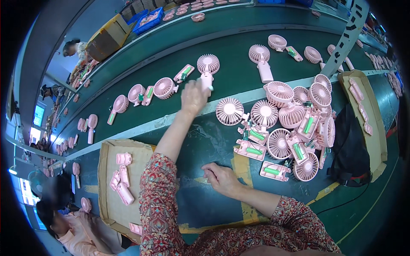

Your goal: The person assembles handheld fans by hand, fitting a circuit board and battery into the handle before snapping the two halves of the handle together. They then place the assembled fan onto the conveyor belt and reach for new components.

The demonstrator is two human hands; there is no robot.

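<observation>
My left hand [194,97] reaches out over the green conveyor belt, its fingers closed round the lower handle of a pink handheld fan [208,65]. The fan lies with its round grille pointing away from me. My right hand [224,181] rests on the dark bench with its fingers curled in, and nothing shows in them. To the right of it is a heap of pink fan heads [279,144] and opened handle halves [273,170] with green battery cells, some lying on top of others.
A cardboard tray [106,187] with pink covers stands left of my left arm; another tray [376,128] is at the right, beside a black bag [350,147]. More fans [260,54] lie along the belt [232,77]. A metal post [348,36] rises at right. A co-worker [72,226] sits lower left.
</observation>
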